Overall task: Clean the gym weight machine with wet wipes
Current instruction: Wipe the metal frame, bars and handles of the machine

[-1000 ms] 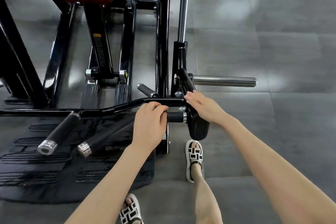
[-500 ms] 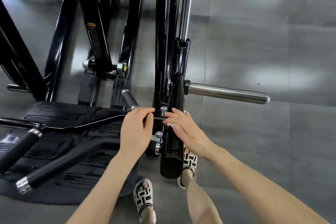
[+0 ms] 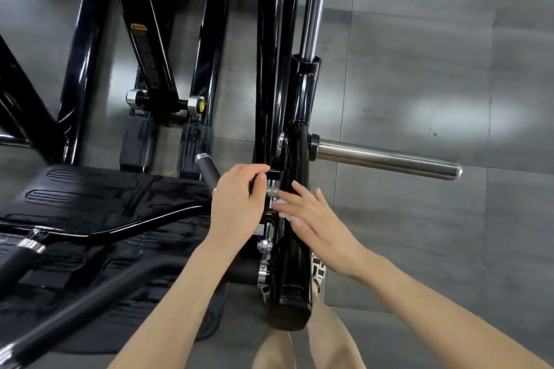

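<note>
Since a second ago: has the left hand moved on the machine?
Yes. The left hand left the short grip and now holds the curved bar higher up, nearer the chrome peg.

You are looking down on a grey tiled floor (image 3: pixel 419 84), which is filling the right half of the frame and catching pale patches of light at upper and middle right. A black ribbed rubber mat (image 3: pixel 90 189) is lying across the lower left. A black-and-white patterned sandal (image 3: pixel 318 271) is showing at lower centre, mostly hidden.
</note>
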`<action>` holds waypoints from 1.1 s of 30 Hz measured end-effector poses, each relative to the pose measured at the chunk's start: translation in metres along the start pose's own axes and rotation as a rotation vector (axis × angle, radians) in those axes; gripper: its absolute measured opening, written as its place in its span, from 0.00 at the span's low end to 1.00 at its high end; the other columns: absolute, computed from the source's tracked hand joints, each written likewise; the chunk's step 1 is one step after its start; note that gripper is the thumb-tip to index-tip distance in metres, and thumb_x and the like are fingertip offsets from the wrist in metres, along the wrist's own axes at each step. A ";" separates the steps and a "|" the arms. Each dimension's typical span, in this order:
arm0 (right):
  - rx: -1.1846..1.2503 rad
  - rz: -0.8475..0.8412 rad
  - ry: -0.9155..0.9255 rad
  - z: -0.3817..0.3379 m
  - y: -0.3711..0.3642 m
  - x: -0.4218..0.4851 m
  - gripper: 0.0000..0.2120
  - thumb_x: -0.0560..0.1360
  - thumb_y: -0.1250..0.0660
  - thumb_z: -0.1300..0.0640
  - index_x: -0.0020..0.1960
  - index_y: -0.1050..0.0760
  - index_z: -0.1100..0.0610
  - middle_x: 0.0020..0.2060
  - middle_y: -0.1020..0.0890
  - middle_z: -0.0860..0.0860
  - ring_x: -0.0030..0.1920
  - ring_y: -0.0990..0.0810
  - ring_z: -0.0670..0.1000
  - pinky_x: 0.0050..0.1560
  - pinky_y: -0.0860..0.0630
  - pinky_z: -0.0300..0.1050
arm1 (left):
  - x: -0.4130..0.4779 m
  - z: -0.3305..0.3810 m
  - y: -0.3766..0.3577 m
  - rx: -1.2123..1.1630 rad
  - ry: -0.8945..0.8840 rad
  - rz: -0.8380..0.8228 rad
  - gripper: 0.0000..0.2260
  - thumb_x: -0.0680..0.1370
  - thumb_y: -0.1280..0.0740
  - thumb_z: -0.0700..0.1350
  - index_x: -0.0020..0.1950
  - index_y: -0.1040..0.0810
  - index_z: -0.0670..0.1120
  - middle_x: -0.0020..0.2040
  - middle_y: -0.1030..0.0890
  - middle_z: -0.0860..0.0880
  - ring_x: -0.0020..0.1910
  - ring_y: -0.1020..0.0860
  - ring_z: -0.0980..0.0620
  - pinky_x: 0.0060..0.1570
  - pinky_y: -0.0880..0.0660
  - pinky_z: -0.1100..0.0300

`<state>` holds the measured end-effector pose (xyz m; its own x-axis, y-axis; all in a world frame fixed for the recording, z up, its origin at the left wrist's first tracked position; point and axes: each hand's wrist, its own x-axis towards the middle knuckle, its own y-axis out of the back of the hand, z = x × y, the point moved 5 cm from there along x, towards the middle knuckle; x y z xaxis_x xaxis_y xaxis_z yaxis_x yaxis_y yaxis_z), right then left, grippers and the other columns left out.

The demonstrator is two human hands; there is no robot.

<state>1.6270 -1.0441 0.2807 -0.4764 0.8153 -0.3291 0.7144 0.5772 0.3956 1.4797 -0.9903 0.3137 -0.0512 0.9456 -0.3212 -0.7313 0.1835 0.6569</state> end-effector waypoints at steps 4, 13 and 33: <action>-0.177 -0.043 -0.189 0.048 0.020 0.077 0.25 0.80 0.58 0.42 0.71 0.35 0.48 0.74 0.39 0.45 0.75 0.53 0.43 0.73 0.62 0.60 | 0.019 -0.002 0.000 0.014 0.001 -0.029 0.11 0.80 0.40 0.42 0.57 0.21 0.47 0.56 0.21 0.51 0.56 0.25 0.54 0.58 0.30 0.60; -0.654 -0.194 -0.312 0.099 0.042 0.167 0.24 0.81 0.58 0.43 0.75 0.44 0.46 0.76 0.47 0.47 0.76 0.56 0.50 0.72 0.63 0.62 | 0.047 -0.009 -0.011 0.030 -0.022 -0.118 0.11 0.80 0.40 0.43 0.59 0.22 0.49 0.57 0.22 0.53 0.58 0.27 0.55 0.57 0.35 0.65; -0.060 0.031 -0.092 0.086 0.044 0.101 0.19 0.79 0.45 0.64 0.70 0.33 0.62 0.71 0.35 0.53 0.72 0.40 0.46 0.72 0.44 0.36 | 0.044 -0.002 -0.078 -0.001 0.302 -0.176 0.16 0.80 0.41 0.47 0.67 0.28 0.45 0.63 0.25 0.49 0.62 0.28 0.52 0.58 0.36 0.66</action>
<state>1.6544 -0.9401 0.1913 -0.4035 0.8265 -0.3925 0.6946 0.5559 0.4566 1.5331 -0.9634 0.2472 -0.1230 0.7777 -0.6165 -0.7474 0.3361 0.5731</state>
